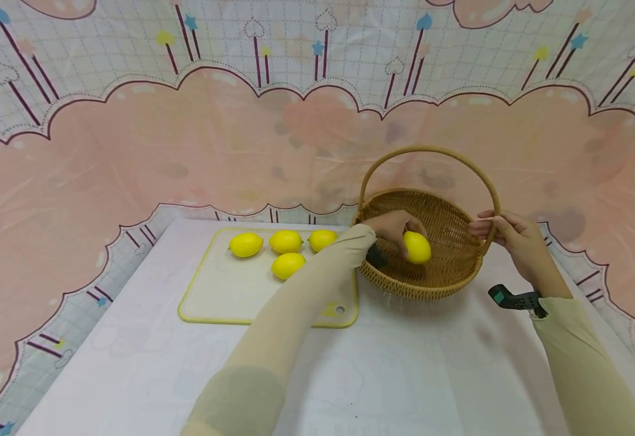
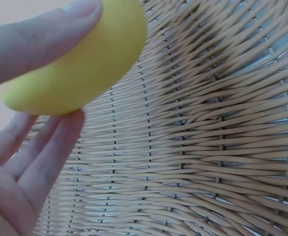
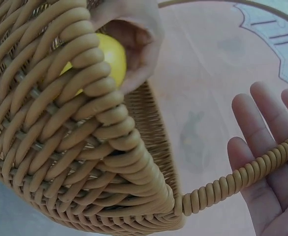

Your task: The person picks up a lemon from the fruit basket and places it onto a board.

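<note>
My left hand [image 1: 396, 230] reaches over the left side of a wicker basket [image 1: 451, 242] and grips a yellow lemon [image 1: 417, 247] inside it. The left wrist view has thumb and fingers around the lemon [image 2: 89, 59], with woven wicker [image 2: 222, 147] below. At the basket's right side, my right hand [image 1: 519, 239] touches the arched handle [image 1: 432, 149]. In the right wrist view the handle [image 3: 232, 183] crosses the fingers [image 3: 262, 113], which stay nearly straight. The basket tilts with its opening toward me; whether other lemons lie in it is hidden.
Left of the basket, a white cutting board [image 1: 225, 290] with a yellow-green rim lies on the white-covered table [image 1: 405, 375]. Several lemons [image 1: 246, 244] sit on it, partly covered by the left sleeve [image 1: 290, 327]. A pink patterned cloth [image 1: 241, 145] hangs behind.
</note>
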`<state>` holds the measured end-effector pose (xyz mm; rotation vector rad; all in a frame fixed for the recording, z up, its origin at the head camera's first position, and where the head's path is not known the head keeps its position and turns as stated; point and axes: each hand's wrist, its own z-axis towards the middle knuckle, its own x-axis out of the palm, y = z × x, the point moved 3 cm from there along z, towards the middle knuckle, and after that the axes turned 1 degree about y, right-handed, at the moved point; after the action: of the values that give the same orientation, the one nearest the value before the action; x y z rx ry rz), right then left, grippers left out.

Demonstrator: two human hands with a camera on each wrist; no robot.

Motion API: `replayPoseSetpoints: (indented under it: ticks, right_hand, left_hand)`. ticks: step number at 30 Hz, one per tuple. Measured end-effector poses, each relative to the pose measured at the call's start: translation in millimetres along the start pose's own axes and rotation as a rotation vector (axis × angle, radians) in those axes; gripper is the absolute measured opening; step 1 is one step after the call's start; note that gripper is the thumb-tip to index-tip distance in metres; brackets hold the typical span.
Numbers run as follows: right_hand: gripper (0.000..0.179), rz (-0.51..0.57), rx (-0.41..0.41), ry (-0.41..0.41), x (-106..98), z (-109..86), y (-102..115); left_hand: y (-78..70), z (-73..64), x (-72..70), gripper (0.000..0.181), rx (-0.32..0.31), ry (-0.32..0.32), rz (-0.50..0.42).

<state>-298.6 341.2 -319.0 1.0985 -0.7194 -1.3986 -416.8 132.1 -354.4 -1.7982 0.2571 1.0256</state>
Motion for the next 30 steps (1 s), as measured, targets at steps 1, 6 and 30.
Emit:
replayPoseSetpoints:
  ticks: [1, 6, 30]
  right_hand:
    - [0.027, -0.002, 0.003, -0.004, 0, 0.0, 0]
    - [0.025, -0.009, 0.012, -0.002, 0, -1.3, 0]
    - [0.025, -0.049, 0.01, -0.007, 1, -0.2, 3]
  left_hand:
    - [0.1, -1.8, -2.0, 0.052, 0.002, -0.021, -0.011]
    - [0.0, -8.4, -11.2, 0.054, 0.031, -0.119, -0.037]
    - [-13.9, -84.3, -48.6, 0.061, 0.06, -0.359, -0.205]
